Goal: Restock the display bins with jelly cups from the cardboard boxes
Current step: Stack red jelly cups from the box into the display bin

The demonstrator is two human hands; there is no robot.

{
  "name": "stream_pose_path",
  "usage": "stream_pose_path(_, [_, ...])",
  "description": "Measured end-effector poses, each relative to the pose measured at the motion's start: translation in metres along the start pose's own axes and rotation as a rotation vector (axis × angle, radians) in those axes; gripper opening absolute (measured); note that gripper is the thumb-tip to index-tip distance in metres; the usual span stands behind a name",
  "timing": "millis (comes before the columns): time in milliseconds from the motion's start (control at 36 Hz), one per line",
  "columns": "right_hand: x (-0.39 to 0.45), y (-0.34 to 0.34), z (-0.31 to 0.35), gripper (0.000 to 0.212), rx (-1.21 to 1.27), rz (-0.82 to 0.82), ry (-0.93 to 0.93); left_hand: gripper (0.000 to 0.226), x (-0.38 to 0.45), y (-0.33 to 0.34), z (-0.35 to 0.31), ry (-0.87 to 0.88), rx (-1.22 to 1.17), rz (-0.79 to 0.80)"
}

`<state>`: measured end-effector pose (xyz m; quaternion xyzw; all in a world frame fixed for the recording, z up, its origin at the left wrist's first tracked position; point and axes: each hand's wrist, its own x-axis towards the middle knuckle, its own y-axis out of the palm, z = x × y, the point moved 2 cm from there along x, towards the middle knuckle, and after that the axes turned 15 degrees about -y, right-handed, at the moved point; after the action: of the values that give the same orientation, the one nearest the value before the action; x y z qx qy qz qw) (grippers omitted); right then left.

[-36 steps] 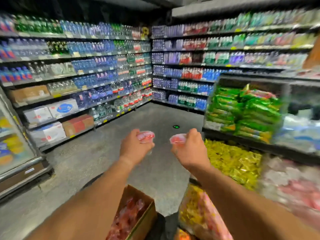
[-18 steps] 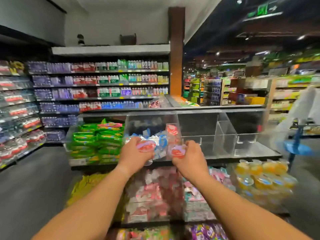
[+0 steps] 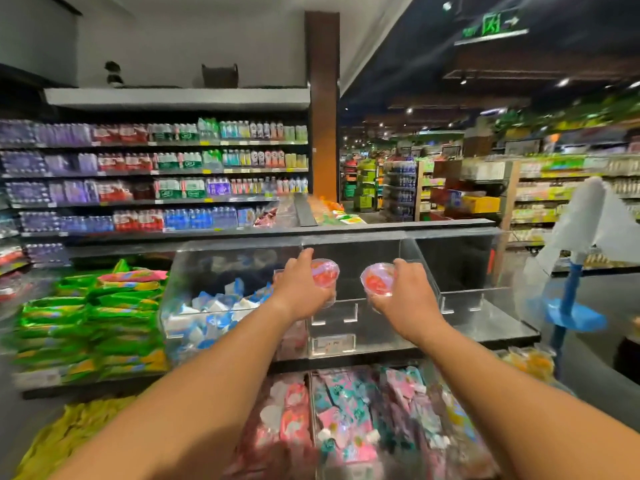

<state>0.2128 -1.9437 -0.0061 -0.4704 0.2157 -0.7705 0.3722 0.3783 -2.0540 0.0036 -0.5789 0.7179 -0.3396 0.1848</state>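
Note:
My left hand [image 3: 299,289] grips a clear jelly cup with red filling [image 3: 325,274], lid tilted toward me. My right hand [image 3: 403,296] grips a second red jelly cup [image 3: 377,279] the same way. Both cups hover at the front of a clear acrylic display bin [image 3: 367,327] on the upper shelf; this middle compartment looks bare inside. No cardboard box is in view.
The bin to the left holds blue-and-white packets [image 3: 214,310]. Another bare acrylic compartment [image 3: 460,271] lies to the right. Green snack bags [image 3: 93,317] sit further left, pink and teal packets [image 3: 346,420] in the lower bins. A blue stand with white bags [image 3: 571,292] is at right.
The view swung right from the aisle and cardboard box to the display bins. Both hands carried their cups up and forward to the middle acrylic bin, moving apart.

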Motion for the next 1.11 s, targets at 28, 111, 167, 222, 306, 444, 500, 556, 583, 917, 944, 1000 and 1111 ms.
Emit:
stream_pose_path(28, [0.009, 0.0, -0.005, 0.069, -0.001, 0.005, 0.005, 0.092, 0.008, 0.004, -0.005, 0.0, 0.027, 0.032])
stream_pose_path(111, [0.034, 0.003, -0.019, 0.067, 0.021, 0.036, 0.028, 0.079, 0.032, 0.019, -0.016, 0.004, 0.118, 0.068])
stream_pose_path(167, [0.052, 0.006, -0.029, 0.071, 0.028, 0.052, 0.031, 0.076, 0.047, 0.029, -0.022, 0.007, 0.164, 0.072])
stream_pose_path(222, [0.069, 0.012, -0.041, 0.071, 0.062, 0.069, 0.039, 0.075, 0.061, 0.038, -0.026, 0.003, 0.224, 0.071])
stream_pose_path(306, [0.091, 0.025, -0.057, 0.068, 0.078, 0.139, 0.032, 0.071, 0.08, 0.05, -0.03, -0.008, 0.305, 0.053])
stream_pose_path(444, [0.129, 0.046, -0.079, 0.063, -0.183, 0.415, -0.103, 0.062, 0.111, 0.076, -0.038, -0.051, 0.559, 0.081])
stream_pose_path(500, [0.14, 0.054, -0.082, 0.064, -0.357, 0.51, -0.194, 0.059, 0.119, 0.086, -0.04, -0.066, 0.697, 0.081])
stream_pose_path(556, [0.147, 0.069, -0.089, 0.059, -0.424, 0.579, -0.232, 0.052, 0.126, 0.099, -0.038, -0.089, 0.805, 0.11])
stream_pose_path(583, [0.151, 0.077, -0.093, 0.056, -0.432, 0.617, -0.228, 0.047, 0.132, 0.104, -0.035, -0.108, 0.848, 0.136])
stream_pose_path(917, [0.177, 0.156, -0.138, 0.05, -0.557, 0.971, -0.216, 0.038, 0.192, 0.159, -0.009, -0.195, 1.055, 0.489])
stream_pose_path(944, [0.179, 0.162, -0.143, 0.049, -0.55, 0.968, -0.2, 0.039, 0.195, 0.164, -0.007, -0.212, 1.064, 0.532])
stream_pose_path(1000, [0.184, 0.174, -0.152, 0.045, -0.533, 0.948, -0.156, 0.045, 0.203, 0.171, -0.001, -0.254, 1.08, 0.586])
stream_pose_path(1111, [0.189, 0.183, -0.162, 0.055, -0.504, 1.005, -0.086, 0.043, 0.206, 0.17, -0.007, -0.159, 1.109, 0.56])
